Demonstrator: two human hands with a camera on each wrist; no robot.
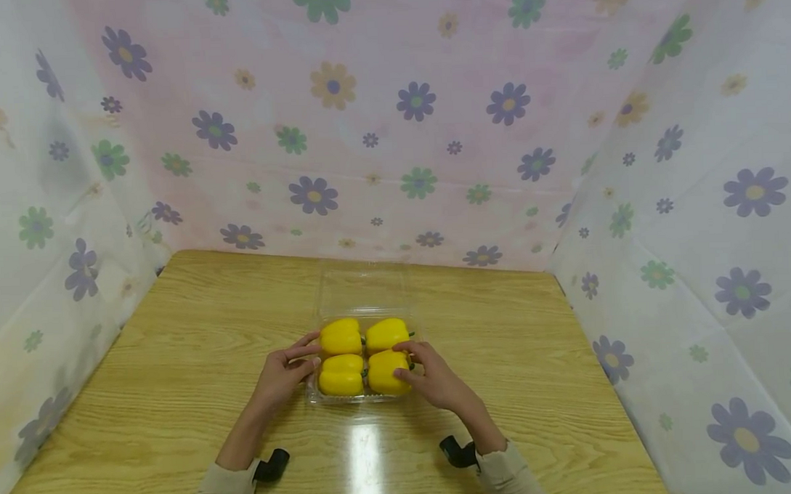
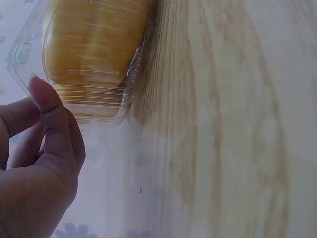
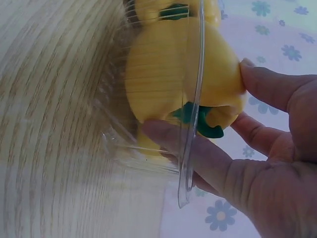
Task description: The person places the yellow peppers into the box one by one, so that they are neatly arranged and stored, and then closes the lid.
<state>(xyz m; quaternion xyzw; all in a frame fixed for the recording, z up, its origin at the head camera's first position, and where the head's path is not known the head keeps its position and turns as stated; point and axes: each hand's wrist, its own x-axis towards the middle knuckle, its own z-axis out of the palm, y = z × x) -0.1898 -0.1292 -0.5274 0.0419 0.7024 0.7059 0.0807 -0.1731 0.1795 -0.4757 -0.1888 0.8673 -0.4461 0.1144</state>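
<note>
Several yellow bell peppers with green stems sit side by side in a clear plastic clamshell box, in two rows. Its transparent lid lies folded back on the far side. At the box's left side, my left hand pinches the plastic rim between thumb and fingers. My right hand holds the front right bell pepper, with its thumb on top and a finger down at the stem end, seen through the box wall. The undersides of the peppers are hidden.
The box stands on a wood-grain table. A flowered cloth hangs behind the table and along both sides. Black wrist-worn pieces show at the beige sleeves. Light glares off the table in front of the box.
</note>
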